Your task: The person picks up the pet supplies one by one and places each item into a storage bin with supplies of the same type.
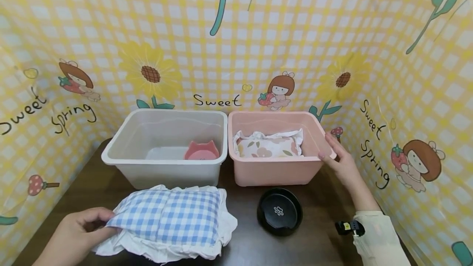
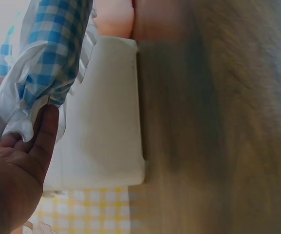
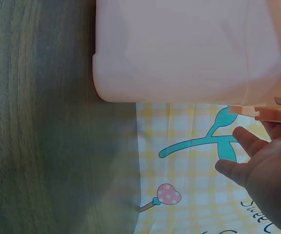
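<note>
A blue-and-white gingham pillow (image 1: 171,216) with a white ruffled edge is held by my left hand (image 1: 79,231), which pinches its left corner between thumb and fingers. In the left wrist view the checked cloth (image 2: 57,44) hangs from those fingers. My right hand (image 1: 341,163) grips the right rim of a pink bin (image 1: 277,173), thumb at the front corner and fingers along the outer side. Two of its fingers stick out loosely in the right wrist view. Inside the pink bin lies a floral pillow (image 1: 269,146) with a white ruffle.
Left of the pink bin stands a grey-white bin (image 1: 168,173) with a pink cat-eared bowl (image 1: 202,151) inside. A black round bowl (image 1: 279,212) with a paw print sits on the dark wooden table (image 1: 244,241). Yellow checked cloth (image 1: 207,69) walls in the back and sides.
</note>
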The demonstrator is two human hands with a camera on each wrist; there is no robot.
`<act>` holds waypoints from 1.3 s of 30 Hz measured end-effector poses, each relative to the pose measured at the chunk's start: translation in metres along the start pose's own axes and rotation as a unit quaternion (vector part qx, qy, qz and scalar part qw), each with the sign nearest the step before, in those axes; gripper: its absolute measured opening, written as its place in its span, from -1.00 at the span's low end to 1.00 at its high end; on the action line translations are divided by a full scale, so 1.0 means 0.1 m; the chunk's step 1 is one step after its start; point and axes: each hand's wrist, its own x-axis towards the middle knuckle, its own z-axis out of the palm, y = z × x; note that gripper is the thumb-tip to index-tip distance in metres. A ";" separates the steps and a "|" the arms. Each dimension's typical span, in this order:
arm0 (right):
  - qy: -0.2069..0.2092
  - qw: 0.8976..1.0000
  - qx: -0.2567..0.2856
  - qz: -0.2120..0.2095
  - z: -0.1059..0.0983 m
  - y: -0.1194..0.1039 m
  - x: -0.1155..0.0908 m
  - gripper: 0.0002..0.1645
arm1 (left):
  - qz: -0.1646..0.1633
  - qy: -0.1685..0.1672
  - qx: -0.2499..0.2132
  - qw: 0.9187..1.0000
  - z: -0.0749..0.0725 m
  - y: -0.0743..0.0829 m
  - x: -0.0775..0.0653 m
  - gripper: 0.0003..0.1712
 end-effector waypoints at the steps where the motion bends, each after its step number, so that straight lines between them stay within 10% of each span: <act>1: 0.000 1.000 0.004 0.001 0.00 -0.01 0.01 -0.14 | 0.014 0.004 -0.004 1.000 0.00 0.02 0.00 -0.82; 19: 0.001 1.000 0.005 0.006 0.04 -0.07 -0.01 -0.14 | 0.145 0.004 -0.084 0.986 -0.11 0.59 0.09 -0.81; 39: 0.025 0.999 0.045 0.008 0.09 0.00 -0.04 -0.21 | 0.135 0.049 -0.104 0.984 -0.17 1.28 0.43 -0.87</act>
